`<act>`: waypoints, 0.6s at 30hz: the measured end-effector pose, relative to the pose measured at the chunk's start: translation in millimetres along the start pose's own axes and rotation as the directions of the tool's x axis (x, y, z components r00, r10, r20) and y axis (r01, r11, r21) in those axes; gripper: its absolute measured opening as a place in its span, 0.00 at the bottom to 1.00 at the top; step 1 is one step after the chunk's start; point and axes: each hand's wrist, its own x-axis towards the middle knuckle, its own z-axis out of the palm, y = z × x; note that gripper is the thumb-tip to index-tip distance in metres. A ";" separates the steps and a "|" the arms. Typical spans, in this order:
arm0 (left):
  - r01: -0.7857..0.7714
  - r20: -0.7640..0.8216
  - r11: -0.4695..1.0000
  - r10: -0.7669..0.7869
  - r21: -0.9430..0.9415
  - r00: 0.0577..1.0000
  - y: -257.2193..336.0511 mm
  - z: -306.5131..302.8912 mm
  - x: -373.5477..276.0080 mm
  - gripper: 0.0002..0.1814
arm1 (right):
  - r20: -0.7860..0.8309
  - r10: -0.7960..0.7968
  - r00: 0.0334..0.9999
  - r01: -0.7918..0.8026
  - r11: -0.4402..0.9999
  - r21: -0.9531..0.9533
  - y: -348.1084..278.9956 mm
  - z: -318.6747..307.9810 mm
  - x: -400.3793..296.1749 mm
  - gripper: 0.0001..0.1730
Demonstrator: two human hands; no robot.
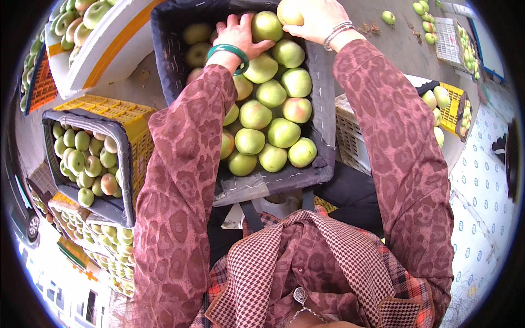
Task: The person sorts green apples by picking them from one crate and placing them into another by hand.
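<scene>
In front of me stands a crate with a dark fabric lining (323, 94), holding several layers' worth of pale green apples, some blushed red. My right hand (322, 18) is at the crate's far right corner with a yellowish apple (289, 13) held in its fingers. My left hand (239, 39), a green bangle at its wrist, lies over the apples near the far end. Its thumb and forefinger straddle a green apple (267, 26); whether it grips any fruit beneath the palm is hidden. Bare lining shows along the left inner wall.
To my left is a yellow plastic crate (141, 131) of apples. A white, orange-striped curved container (110, 45) stands beyond it. On my right are a white crate (348, 119) and a yellow crate (450, 104). A loose apple (388, 17) lies on the floor.
</scene>
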 end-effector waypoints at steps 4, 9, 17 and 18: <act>0.047 0.017 0.998 -0.048 0.044 0.999 -6.7 -0.6 -5.4 0.51 | 0.229 -0.110 0.967 0.170 0.951 -0.259 -16.6 -7.4 19.4 0.32; 0.056 0.092 0.998 -0.056 0.004 0.994 9.2 -19.5 -4.9 0.53 | 0.206 -0.219 0.954 0.289 0.855 -0.430 5.9 1.4 16.6 0.33; 0.139 0.129 0.990 -0.134 -0.031 0.983 13.0 -27.0 -9.9 0.47 | 0.082 -0.298 0.951 0.303 0.843 -0.444 -5.0 39.2 16.2 0.13; 0.137 0.109 0.990 -0.133 -0.032 0.985 12.2 -26.7 -8.4 0.47 | 0.050 -0.300 0.953 0.290 0.849 -0.442 -3.5 44.3 18.0 0.11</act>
